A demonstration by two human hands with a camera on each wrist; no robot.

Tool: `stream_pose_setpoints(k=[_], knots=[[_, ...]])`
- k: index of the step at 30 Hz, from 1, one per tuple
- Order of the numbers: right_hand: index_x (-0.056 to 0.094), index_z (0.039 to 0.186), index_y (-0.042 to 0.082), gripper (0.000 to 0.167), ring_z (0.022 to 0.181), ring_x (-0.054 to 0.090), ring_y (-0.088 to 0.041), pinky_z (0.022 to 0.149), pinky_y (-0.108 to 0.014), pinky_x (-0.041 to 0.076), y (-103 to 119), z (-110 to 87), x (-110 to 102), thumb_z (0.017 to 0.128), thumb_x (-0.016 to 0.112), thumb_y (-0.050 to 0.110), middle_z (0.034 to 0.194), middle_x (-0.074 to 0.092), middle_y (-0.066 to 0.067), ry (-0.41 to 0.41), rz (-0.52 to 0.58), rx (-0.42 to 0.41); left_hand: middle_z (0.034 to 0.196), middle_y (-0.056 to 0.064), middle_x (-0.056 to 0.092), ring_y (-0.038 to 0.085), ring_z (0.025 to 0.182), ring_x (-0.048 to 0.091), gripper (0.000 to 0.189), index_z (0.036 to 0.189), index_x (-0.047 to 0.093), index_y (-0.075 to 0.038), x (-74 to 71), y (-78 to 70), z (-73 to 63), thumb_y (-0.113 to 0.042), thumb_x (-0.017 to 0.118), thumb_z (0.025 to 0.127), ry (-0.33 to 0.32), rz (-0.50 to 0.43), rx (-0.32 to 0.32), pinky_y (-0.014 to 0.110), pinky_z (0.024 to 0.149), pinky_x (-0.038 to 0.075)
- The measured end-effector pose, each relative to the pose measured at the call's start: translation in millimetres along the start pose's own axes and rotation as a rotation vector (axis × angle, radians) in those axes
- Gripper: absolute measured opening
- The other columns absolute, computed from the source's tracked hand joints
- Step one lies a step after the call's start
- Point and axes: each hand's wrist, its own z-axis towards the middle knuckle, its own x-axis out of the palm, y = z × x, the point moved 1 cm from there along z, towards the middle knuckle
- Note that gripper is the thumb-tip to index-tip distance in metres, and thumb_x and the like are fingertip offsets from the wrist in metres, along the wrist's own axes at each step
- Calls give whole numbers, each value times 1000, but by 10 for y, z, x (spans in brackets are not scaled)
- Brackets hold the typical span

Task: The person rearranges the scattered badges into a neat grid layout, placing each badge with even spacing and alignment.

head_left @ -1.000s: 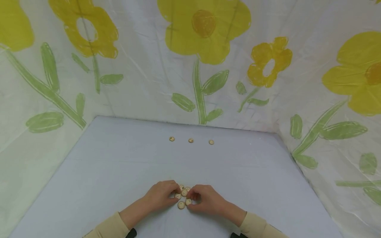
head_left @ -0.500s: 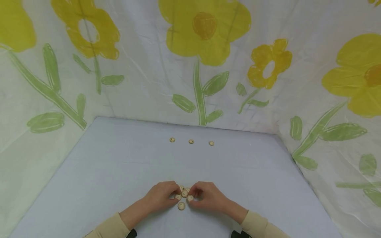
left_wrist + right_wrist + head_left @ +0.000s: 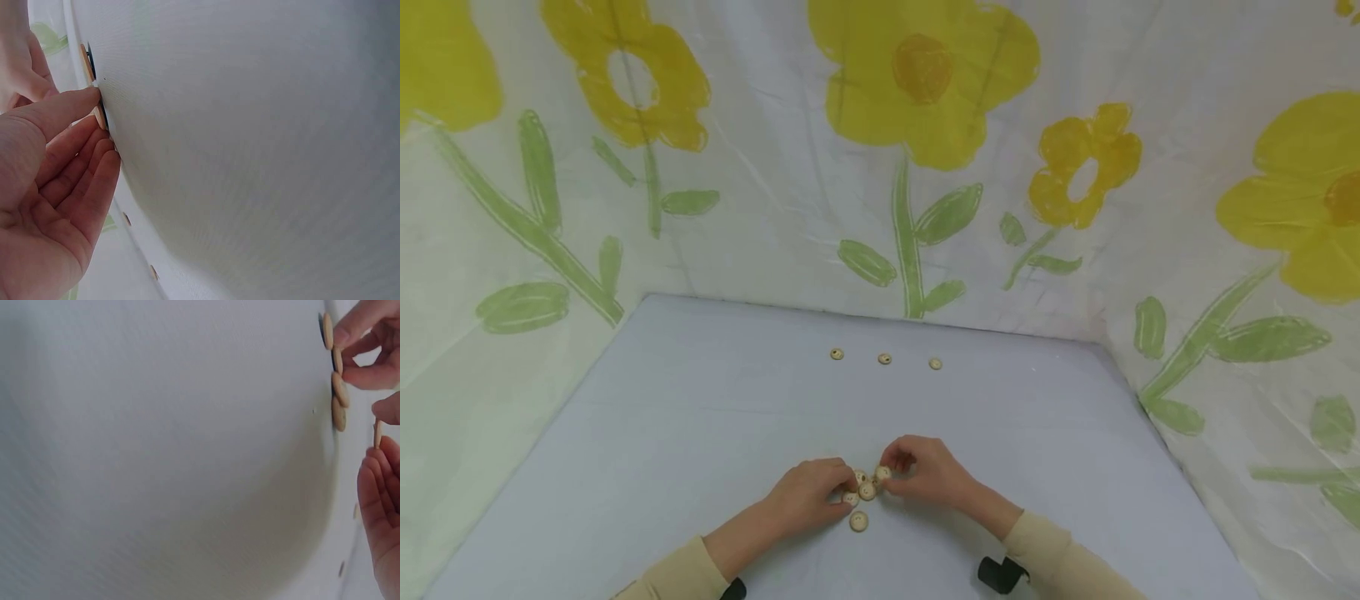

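Pale round wooden buttons with small holes lie on the light cloth between the two hands. My right hand (image 3: 936, 477) pinches one button (image 3: 377, 434) between thumb and fingers, raised off the cloth in the right wrist view. My left hand (image 3: 807, 497) holds another button (image 3: 850, 498) by its edges, down on the cloth. Just right of it, one button (image 3: 867, 491) lies against another (image 3: 861, 477) that the left fingers partly hide. A single button (image 3: 858, 522) lies apart, nearer the person.
Three more buttons form a spaced row toward the back: a left one (image 3: 837, 354), a middle one (image 3: 885, 358) and a right one (image 3: 936, 363). The cloth-covered table (image 3: 700, 400) ends at a white curtain (image 3: 760, 225) painted with yellow flowers.
My right hand has picked up a button from the near right of the cluster and moved it away from the person, to the cluster's far right. The left hand has stayed in place.
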Motion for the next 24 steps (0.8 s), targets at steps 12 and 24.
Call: stream_pose_setpoints(k=[12, 24], knots=[[67, 94, 15, 17, 77, 58, -9, 69, -23, 50, -21, 148, -26, 81, 77, 14, 84, 63, 8, 6, -21, 32, 86, -9, 62, 2, 77, 55, 14, 89, 68, -14, -7, -10, 4, -12, 78, 80, 18, -12, -9, 26, 67, 48], [67, 93, 13, 18, 75, 57, -9, 68, -22, 48, -53, 335, -24, 81, 79, 16, 83, 62, 6, -2, -69, -5, 84, -10, 60, 0, 74, 52, 15, 89, 68, -14, 6, 17, 7, -13, 78, 79, 12, -2, 1, 24, 65, 47]])
